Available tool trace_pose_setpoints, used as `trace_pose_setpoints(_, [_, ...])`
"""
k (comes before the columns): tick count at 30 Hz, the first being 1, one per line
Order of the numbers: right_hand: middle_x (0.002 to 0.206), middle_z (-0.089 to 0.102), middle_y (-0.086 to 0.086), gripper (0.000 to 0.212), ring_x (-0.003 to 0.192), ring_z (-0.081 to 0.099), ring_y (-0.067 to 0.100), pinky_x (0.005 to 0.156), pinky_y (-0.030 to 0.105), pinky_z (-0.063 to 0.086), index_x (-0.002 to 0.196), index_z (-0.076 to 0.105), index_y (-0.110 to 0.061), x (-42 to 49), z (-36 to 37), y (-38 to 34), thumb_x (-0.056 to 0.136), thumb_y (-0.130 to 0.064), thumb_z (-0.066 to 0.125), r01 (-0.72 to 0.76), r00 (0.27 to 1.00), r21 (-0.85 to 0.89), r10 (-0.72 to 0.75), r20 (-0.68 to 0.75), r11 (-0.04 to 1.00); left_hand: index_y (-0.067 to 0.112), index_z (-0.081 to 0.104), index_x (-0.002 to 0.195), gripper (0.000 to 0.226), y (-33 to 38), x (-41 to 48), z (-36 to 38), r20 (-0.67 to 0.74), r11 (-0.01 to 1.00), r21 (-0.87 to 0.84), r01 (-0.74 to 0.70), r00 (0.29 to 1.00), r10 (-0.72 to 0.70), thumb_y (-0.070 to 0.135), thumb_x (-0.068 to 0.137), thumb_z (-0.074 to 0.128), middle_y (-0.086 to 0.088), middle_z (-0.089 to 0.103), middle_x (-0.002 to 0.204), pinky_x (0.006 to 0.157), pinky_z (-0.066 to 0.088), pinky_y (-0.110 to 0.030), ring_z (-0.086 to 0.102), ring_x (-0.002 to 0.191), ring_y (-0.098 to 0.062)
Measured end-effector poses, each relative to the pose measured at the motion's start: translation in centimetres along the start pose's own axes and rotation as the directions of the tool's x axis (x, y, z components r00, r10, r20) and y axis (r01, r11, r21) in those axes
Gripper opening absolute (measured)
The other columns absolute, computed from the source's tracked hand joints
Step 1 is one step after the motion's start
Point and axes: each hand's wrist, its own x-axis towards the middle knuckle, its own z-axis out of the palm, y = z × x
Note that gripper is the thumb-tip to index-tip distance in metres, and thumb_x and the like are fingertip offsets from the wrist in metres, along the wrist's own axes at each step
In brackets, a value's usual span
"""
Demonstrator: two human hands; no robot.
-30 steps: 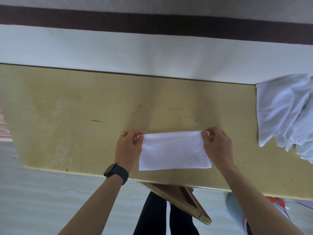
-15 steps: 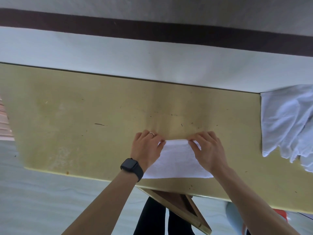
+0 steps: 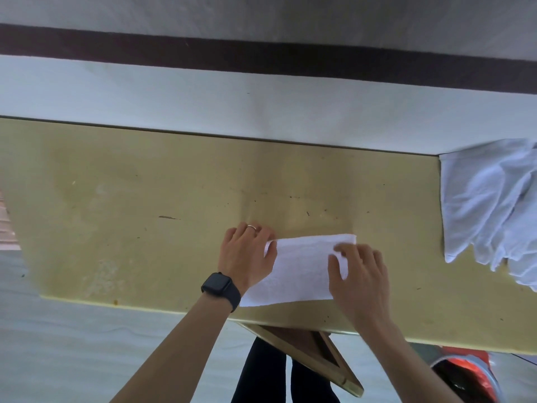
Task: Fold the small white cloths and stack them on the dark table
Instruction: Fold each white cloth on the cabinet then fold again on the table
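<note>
A small white cloth, folded into a rectangle, lies flat near the front edge of the yellowish table. My left hand, with a ring and a dark watch, rests on the cloth's left end; a bit of cloth shows between thumb and forefinger. My right hand lies on the cloth's right part, its spread fingers pressing down. A loose heap of unfolded white cloths sits at the table's right end, well apart from both hands.
A white wall with a dark band runs behind the table. Below the front edge are a wooden frame, my dark trouser legs and a red and grey object on the pale floor.
The hands pinched the cloth's far corners, then lay close together on its far edge. Now they have slid apart, the left to the cloth's left end, the right toward its right side.
</note>
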Motion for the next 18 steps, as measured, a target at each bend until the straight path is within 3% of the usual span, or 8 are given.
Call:
trace_pose_setpoints(3, [0.105,0.064,0.000,0.022,0.092,0.054,0.025,0.074,0.037,0.043,0.108,0.064,-0.023,-3.5,0.3,-0.1,0.089,-0.033,0.062,-0.137,0.977,-0.099,0.150,0.149,0.986,0.024,0.067,0.096,0.016,-1.1,-1.2,-0.8,0.059,0.996,0.065,0.068,0.996,-0.071,0.027,0.081,0.064,0.001,0.067,0.096,0.078,0.046,-0.035,0.062,0.087,-0.023])
trace_pose_setpoints(5, [0.116,0.062,0.000,0.028,0.102,0.053,0.026,0.080,0.039,0.041,0.115,0.062,-0.023,-2.7,0.9,-0.4,0.091,-0.036,0.057,-0.136,0.974,-0.153,0.160,0.158,0.979,0.024,0.066,0.101,0.021,-1.4,-1.8,-1.6,0.117,0.988,0.072,0.137,0.983,-0.145,0.025,0.081,0.064,0.001,0.067,0.099,0.080,0.044,-0.035,0.062,0.093,-0.024])
trace_pose_setpoints(9, [0.137,0.056,-0.001,0.040,0.131,0.045,0.027,0.102,0.044,0.034,0.128,0.059,-0.019,3.3,2.2,-1.5,0.093,-0.034,0.050,0.039,0.995,-0.124,-0.027,0.096,0.992,0.030,0.054,0.114,0.026,-0.5,-3.1,-2.1,0.264,0.954,0.004,0.298,0.920,-0.289,0.032,0.088,0.052,0.009,0.063,0.106,0.086,0.035,-0.032,0.059,0.104,-0.018])
trace_pose_setpoints(13, [0.159,0.032,-0.007,0.049,0.150,0.018,0.019,0.117,0.044,0.017,0.146,0.042,-0.022,7.6,2.6,-2.2,0.098,-0.031,0.043,0.240,0.950,-0.129,-0.205,0.234,0.962,0.034,0.049,0.109,0.020,1.7,-4.5,-1.4,0.346,0.921,-0.049,0.386,0.872,-0.347,0.041,0.091,0.049,0.014,0.064,0.100,0.091,0.038,-0.034,0.057,0.104,-0.016])
trace_pose_setpoints(16, [0.151,0.045,-0.004,0.043,0.146,0.030,0.018,0.115,0.043,0.028,0.140,0.051,-0.020,5.8,1.9,-1.6,0.097,-0.027,0.047,0.336,0.935,-0.039,-0.329,0.134,0.941,0.032,0.051,0.110,0.024,2.9,-5.8,-0.6,0.295,0.935,-0.019,0.355,0.895,-0.334,0.046,0.091,0.050,0.012,0.065,0.096,0.088,0.041,-0.035,0.058,0.101,-0.016])
trace_pose_setpoints(18, [0.141,0.056,-0.002,0.037,0.139,0.042,0.019,0.109,0.040,0.036,0.131,0.060,-0.018,2.5,1.7,-0.2,0.097,-0.029,0.052,0.393,0.918,0.016,-0.393,0.055,0.919,0.023,0.057,0.113,0.033,3.0,-6.8,-0.2,0.144,0.970,0.016,0.243,0.959,-0.243,0.042,0.086,0.062,0.003,0.068,0.099,0.081,0.047,-0.037,0.061,0.097,-0.023])
